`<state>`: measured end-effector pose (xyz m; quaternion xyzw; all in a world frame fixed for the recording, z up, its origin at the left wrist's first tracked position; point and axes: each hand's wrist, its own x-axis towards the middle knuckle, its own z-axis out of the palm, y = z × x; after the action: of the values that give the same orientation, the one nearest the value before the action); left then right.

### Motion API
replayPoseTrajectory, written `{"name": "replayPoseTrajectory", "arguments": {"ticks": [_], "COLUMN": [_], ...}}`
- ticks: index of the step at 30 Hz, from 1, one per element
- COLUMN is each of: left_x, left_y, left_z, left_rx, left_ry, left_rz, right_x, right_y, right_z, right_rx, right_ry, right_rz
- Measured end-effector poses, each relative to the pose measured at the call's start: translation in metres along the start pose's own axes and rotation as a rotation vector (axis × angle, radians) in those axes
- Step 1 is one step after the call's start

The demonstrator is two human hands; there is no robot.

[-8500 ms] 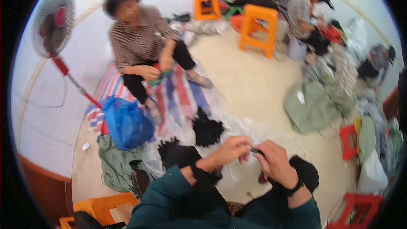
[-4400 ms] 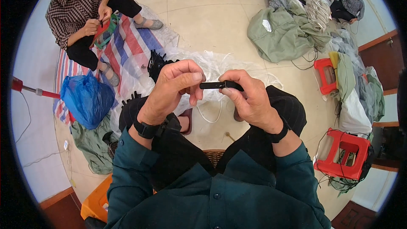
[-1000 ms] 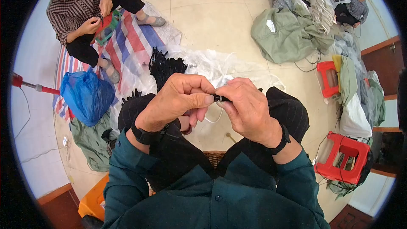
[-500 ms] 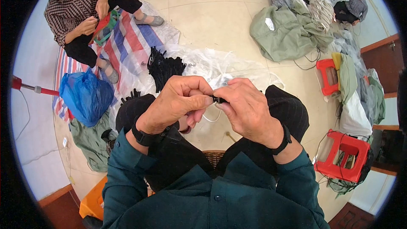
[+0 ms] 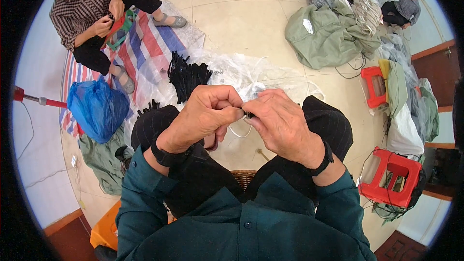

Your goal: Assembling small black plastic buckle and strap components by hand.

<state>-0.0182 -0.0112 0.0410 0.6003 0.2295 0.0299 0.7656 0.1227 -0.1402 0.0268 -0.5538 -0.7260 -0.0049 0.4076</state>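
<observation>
My left hand (image 5: 205,112) and my right hand (image 5: 282,124) meet in front of me above my knees, both closed in a pinch. Between their fingertips is a small black piece (image 5: 248,114), mostly hidden by the fingers, so its exact kind does not show. A thin white cord (image 5: 239,135) curves below the fingertips; whether it joins the black piece I cannot tell. Beyond my left hand, a pile of black strap-like strips (image 5: 191,78) lies on clear plastic sheeting (image 5: 285,73). More black strips (image 5: 149,108) rest by my left knee.
A blue plastic bag (image 5: 96,111) stands at the left, near a co-worker seated on a striped sheet (image 5: 162,36). Olive fabric (image 5: 314,38) is heaped at the far right. Red stools (image 5: 392,176) line the right side. A wicker edge (image 5: 244,179) shows between my legs.
The fingertips of my hands have drawn slightly closer together, so less of the black piece shows. The co-worker's hands at the far left have shifted a little.
</observation>
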Motion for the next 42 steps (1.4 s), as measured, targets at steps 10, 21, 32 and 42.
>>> {"name": "replayPoseTrajectory", "arguments": {"ticks": [10, 21, 32, 42], "left_x": [0.005, -0.001, 0.007, 0.021], "left_y": [-0.003, -0.009, 0.009, -0.05], "left_z": [-0.002, 0.0, 0.0, 0.003], "left_rx": [0.08, -0.081, 0.059, -0.081], "left_ry": [-0.008, -0.053, -0.006, -0.269], "left_rz": [0.046, -0.026, -0.115, 0.065], "right_x": [0.001, -0.004, 0.009, -0.012], "right_y": [0.004, 0.001, 0.007, -0.01], "right_z": [0.001, -0.003, -0.013, -0.016], "right_rx": [-0.048, 0.143, -0.029, -0.108], "right_ry": [-0.034, -0.07, -0.105, -0.26], "right_rz": [-0.047, 0.157, 0.054, 0.107]}}
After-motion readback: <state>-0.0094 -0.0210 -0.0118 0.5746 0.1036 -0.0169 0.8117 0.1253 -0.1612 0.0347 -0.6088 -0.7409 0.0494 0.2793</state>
